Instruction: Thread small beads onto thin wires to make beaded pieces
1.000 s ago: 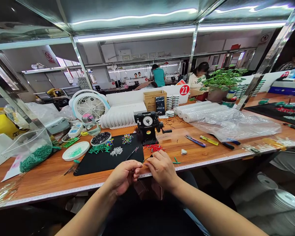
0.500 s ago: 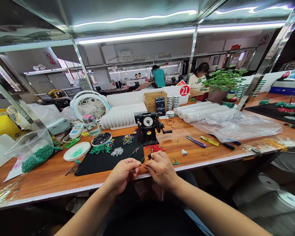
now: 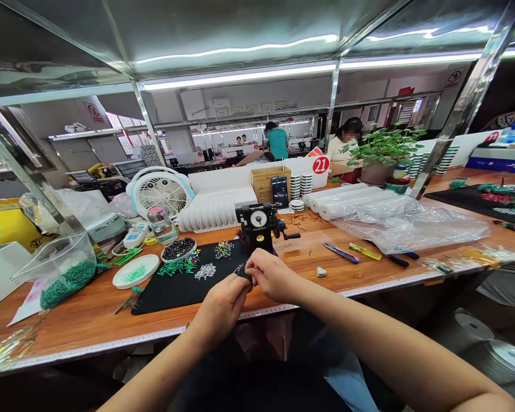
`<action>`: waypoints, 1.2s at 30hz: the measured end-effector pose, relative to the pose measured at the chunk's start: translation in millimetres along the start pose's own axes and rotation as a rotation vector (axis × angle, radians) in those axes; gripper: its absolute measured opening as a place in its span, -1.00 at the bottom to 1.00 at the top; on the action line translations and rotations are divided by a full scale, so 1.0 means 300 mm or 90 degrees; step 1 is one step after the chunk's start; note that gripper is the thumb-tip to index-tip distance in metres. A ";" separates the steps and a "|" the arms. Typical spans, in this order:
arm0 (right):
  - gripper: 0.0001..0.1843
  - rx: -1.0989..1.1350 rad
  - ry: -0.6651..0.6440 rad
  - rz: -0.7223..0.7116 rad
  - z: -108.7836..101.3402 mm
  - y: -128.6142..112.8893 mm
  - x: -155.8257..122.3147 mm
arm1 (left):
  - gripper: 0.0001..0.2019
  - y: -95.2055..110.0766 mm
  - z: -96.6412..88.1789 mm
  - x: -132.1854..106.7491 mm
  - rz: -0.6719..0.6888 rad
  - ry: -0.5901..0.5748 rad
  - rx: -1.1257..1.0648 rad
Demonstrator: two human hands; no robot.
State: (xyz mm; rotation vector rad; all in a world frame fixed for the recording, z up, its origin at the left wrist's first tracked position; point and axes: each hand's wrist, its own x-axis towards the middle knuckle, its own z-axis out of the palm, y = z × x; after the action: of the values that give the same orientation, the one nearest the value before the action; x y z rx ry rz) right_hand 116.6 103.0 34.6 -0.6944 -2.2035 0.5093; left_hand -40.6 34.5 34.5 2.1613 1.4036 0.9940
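My left hand (image 3: 221, 307) and my right hand (image 3: 271, 275) meet over the right edge of a black mat (image 3: 184, 284), fingertips pinched together on something small and thin that I cannot make out. Just behind my right hand stands a small black hand-crank machine with a round dial (image 3: 260, 226). On the mat lie green pieces (image 3: 175, 267), a pile of white beads (image 3: 205, 271), multicoloured beads (image 3: 223, 249) and a thin needle-like tool (image 3: 237, 268).
A bowl of dark beads (image 3: 178, 248), a white dish (image 3: 135, 270) and a bag of green pieces (image 3: 62, 273) sit left. A fan (image 3: 160, 191), clear plastic sheeting (image 3: 407, 220), pliers (image 3: 341, 252) and a potted plant (image 3: 381, 151) stand farther off. People work at benches behind.
Both hands moved up and away from the table's front edge, onto the mat's right edge near the black machine. The red pieces by the machine are now hidden behind my right hand.
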 end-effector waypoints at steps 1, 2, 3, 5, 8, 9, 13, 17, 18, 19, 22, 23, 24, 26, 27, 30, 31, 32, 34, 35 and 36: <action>-0.87 0.013 -0.003 0.021 0.002 0.007 0.015 | -0.83 -0.005 -0.003 0.003 0.026 -0.006 0.014; -0.87 0.017 -0.005 0.038 0.005 0.015 0.029 | -0.83 -0.009 -0.006 0.006 0.047 -0.015 0.024; -0.86 0.018 -0.004 0.047 0.008 0.023 0.039 | -0.82 -0.011 -0.008 0.010 0.065 -0.029 0.028; -0.85 0.017 -0.003 0.052 0.014 0.036 0.049 | -0.81 -0.011 -0.012 0.018 0.091 -0.059 0.023; -0.91 0.005 0.060 0.047 0.011 0.031 0.025 | -0.86 -0.006 -0.009 0.025 0.053 -0.026 -0.045; -0.95 -0.009 0.109 0.041 0.008 0.021 0.006 | -0.89 -0.005 -0.007 0.025 -0.002 0.009 -0.099; -0.83 -0.061 0.175 0.043 0.024 -0.036 -0.087 | -0.90 -0.010 0.006 0.019 -0.292 0.072 -0.418; -0.88 0.017 0.048 0.159 0.085 -0.066 -0.145 | -0.87 -0.015 0.019 0.015 -0.323 0.054 -0.503; -0.89 0.022 0.047 0.163 0.097 -0.066 -0.152 | -0.86 -0.016 0.020 0.016 -0.318 0.052 -0.502; -0.88 0.006 0.060 0.144 0.102 -0.064 -0.156 | -0.86 -0.016 0.020 0.016 -0.313 0.051 -0.495; -0.81 -0.118 0.100 -0.025 0.088 -0.052 -0.154 | -0.89 -0.019 0.009 0.013 -0.292 0.045 -0.455; -0.79 -0.148 0.095 -0.089 0.077 -0.048 -0.147 | -0.89 -0.020 0.003 0.009 -0.261 0.042 -0.405; -0.77 -0.160 0.077 -0.137 0.064 -0.044 -0.136 | -0.91 -0.021 -0.002 0.005 -0.209 0.038 -0.330; -0.75 -0.143 0.032 -0.157 0.043 -0.034 -0.101 | -0.90 -0.026 -0.007 -0.007 -0.060 0.023 -0.130; -0.77 -0.123 0.018 -0.132 0.036 -0.028 -0.078 | -0.86 -0.030 -0.008 -0.013 0.016 0.017 -0.023; -0.84 -0.057 0.000 -0.009 0.034 -0.002 0.001 | -0.78 -0.053 -0.001 -0.022 0.160 0.013 0.201; -0.86 -0.042 -0.005 0.020 0.036 0.009 0.025 | -0.76 -0.061 0.003 -0.021 0.192 0.015 0.250; -0.87 -0.033 -0.011 0.038 0.039 0.018 0.045 | -0.75 -0.068 0.006 -0.019 0.220 0.015 0.283; -0.86 -0.029 -0.021 0.054 0.039 0.030 0.065 | -0.74 -0.071 0.010 -0.010 0.246 0.004 0.282; -0.85 -0.031 -0.017 0.058 0.037 0.030 0.064 | -0.77 -0.068 0.012 -0.004 0.228 0.009 0.243; -0.87 -0.038 0.001 0.063 0.033 0.025 0.055 | -0.81 -0.063 0.012 0.001 0.183 0.023 0.177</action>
State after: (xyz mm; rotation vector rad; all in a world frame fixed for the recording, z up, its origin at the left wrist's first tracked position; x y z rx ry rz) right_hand 102.1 117.6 33.0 -0.8377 -2.1988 0.4940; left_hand -49.7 42.9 20.0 2.6195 1.3393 0.9880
